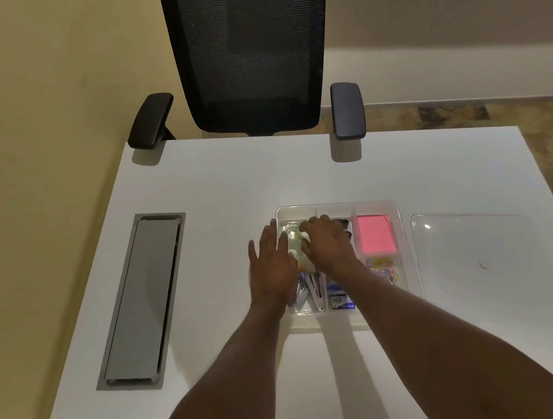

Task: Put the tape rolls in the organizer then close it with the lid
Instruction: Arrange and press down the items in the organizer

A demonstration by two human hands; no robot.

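Clear organizer (337,206) sits mid-desk (217,188), lid (472,249) off, lying flat just right of the organizer, not touching it as far as I can tell.

Tape rolls (295,245) are in the organizer's far-left compartment, pale and clear, mostly covered by both hands.

Left hand (271,265): flat, fingers spread and extended, resting over the organizer's left wall, palm partly on the desk. Not gripping anything; the rolls lie just right of its fingers.

Right hand (328,241): over the same compartment, fingers curled down onto the rolls. Contact yes; an actual grip on a roll I cannot tell, fingertips hidden.

Other organizer compartments: pink notepad (376,236) at far right, coloured clips (383,269) near right, staplers (308,291) near left.

Beyond the organizer: black mesh chair (250,53). Left of it: grey cable hatch (142,300) set into the desk.
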